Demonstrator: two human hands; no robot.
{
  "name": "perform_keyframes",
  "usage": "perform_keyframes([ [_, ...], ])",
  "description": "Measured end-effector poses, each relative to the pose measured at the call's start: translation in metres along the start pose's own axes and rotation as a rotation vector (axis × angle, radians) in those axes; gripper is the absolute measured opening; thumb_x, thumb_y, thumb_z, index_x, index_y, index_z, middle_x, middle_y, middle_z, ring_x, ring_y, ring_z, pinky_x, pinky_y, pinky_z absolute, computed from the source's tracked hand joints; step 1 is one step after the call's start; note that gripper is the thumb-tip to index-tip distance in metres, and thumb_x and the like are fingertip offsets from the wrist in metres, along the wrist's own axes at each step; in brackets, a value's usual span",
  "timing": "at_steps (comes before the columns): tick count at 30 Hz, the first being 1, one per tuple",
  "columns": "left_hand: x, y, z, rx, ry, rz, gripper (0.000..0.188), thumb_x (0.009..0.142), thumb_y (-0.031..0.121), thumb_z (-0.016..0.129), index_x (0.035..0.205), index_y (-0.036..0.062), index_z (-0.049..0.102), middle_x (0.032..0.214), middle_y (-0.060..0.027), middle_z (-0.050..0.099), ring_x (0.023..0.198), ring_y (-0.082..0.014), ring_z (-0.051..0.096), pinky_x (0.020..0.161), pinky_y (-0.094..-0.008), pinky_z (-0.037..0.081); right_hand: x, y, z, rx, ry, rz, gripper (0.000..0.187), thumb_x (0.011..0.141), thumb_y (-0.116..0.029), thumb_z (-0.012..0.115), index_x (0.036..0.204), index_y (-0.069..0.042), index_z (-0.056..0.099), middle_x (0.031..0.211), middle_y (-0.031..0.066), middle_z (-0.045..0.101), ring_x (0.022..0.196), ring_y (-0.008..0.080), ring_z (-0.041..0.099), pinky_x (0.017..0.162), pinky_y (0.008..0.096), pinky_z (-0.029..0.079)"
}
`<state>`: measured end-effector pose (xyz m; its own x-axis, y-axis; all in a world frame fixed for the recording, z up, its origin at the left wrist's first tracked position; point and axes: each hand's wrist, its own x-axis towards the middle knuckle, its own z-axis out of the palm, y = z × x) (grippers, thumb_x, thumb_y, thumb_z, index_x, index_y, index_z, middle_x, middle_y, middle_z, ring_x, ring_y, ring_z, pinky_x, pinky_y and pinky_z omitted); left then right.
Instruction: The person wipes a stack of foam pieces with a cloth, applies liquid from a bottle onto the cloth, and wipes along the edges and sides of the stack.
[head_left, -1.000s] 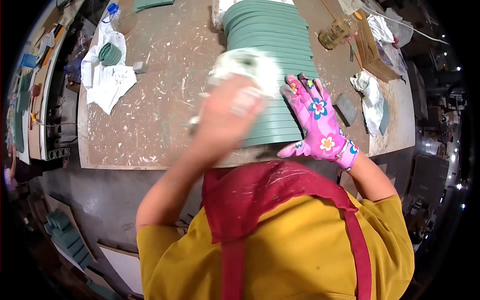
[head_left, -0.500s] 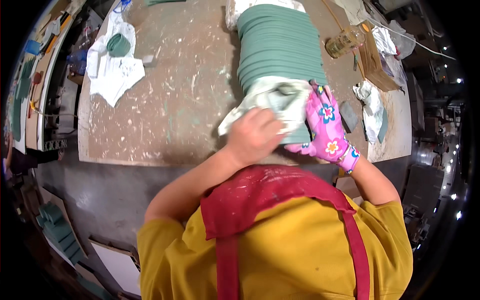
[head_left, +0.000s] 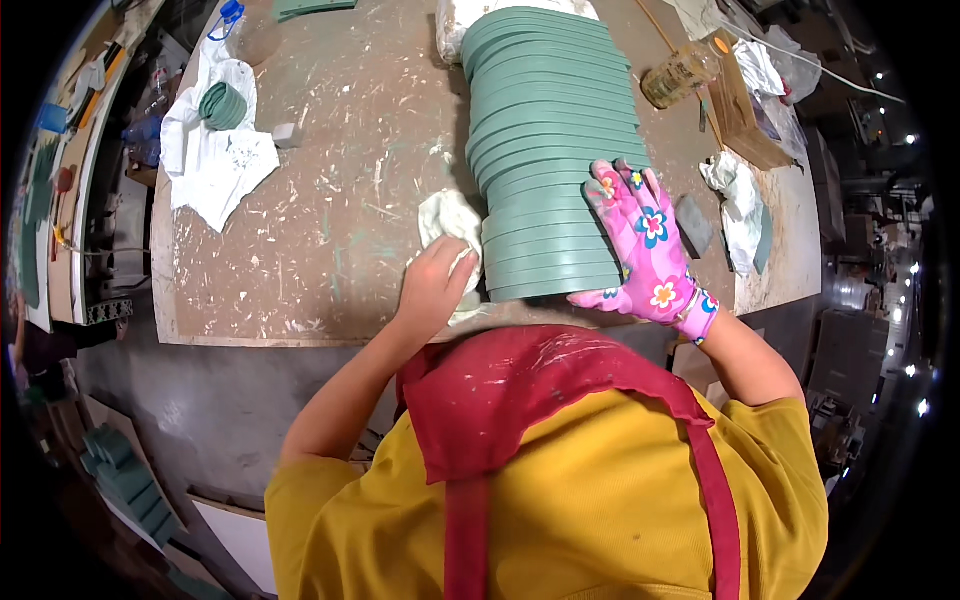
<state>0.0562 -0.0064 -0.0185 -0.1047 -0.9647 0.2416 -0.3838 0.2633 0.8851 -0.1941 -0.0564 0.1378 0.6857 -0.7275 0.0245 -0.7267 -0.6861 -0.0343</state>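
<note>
A long row of curved green strips, packed tightly one against another, runs from the table's near edge toward the back. Just left of its near end, my bare left hand is closed on a crumpled off-white rag, which lies against the tabletop beside the row. My right hand wears a pink flowered glove. Its fingers are stretched out along the right side of the near strips, and its thumb rests by the nearest one.
To the left, a white cloth has a rolled green piece on it. A bottle lies by a cardboard box at the back right. A grey block and another crumpled cloth sit right of my glove.
My left hand has drawn the rag off the top of the near strips, leftward and down onto the table, uncovering them. My right hand has stayed in about the same place.
</note>
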Motion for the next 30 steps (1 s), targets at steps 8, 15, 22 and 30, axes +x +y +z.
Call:
perform_keyframes([
  [8,0.015,0.046,-0.002,0.022,0.044,0.315,0.022,0.077,0.002,0.064,0.099,0.0019,0.058,0.085,-0.0153,0.052,0.077,-0.0353,0.055,0.065,-0.0395,0.044,0.000,0.001,0.000,-0.019,0.002,-0.002,0.093,0.071,-0.070,0.059,0.134,-0.003,0.044,0.147,0.0160,0.033,0.136,0.0373,0.030,0.112,0.0515,0.017],
  [15,0.050,0.071,-0.042,-0.066,0.263,-0.170,0.022,0.088,0.017,0.061,0.096,-0.0038,0.058,0.096,-0.0176,0.062,0.086,-0.0368,0.060,0.076,-0.0397,0.048,0.001,0.015,-0.012,0.109,-0.048,0.022,0.093,0.074,-0.067,0.059,0.139,-0.003,0.038,0.147,0.0204,0.032,0.137,0.0390,0.026,0.112,0.0514,0.016],
  [22,0.131,0.080,0.008,0.314,-0.009,0.454,0.035,0.081,0.018,0.065,0.115,0.0159,0.063,0.132,-0.0110,0.049,0.129,-0.0334,0.034,0.106,-0.0461,0.028,0.021,0.033,0.008,0.111,-0.003,0.198,0.079,0.084,-0.051,0.059,0.139,0.000,0.036,0.146,0.0261,0.030,0.135,0.0449,0.027,0.110,0.0492,0.022],
  [30,0.091,0.010,-0.023,-0.089,0.215,-0.017,0.034,0.081,0.006,0.065,0.114,0.0020,0.062,0.126,-0.0153,0.055,0.116,-0.0295,0.051,0.098,-0.0396,0.041,0.023,0.028,0.001,0.157,0.075,0.209,0.077,0.082,-0.052,0.060,0.138,-0.003,0.040,0.146,0.0214,0.032,0.133,0.0429,0.031,0.110,0.0505,0.023],
])
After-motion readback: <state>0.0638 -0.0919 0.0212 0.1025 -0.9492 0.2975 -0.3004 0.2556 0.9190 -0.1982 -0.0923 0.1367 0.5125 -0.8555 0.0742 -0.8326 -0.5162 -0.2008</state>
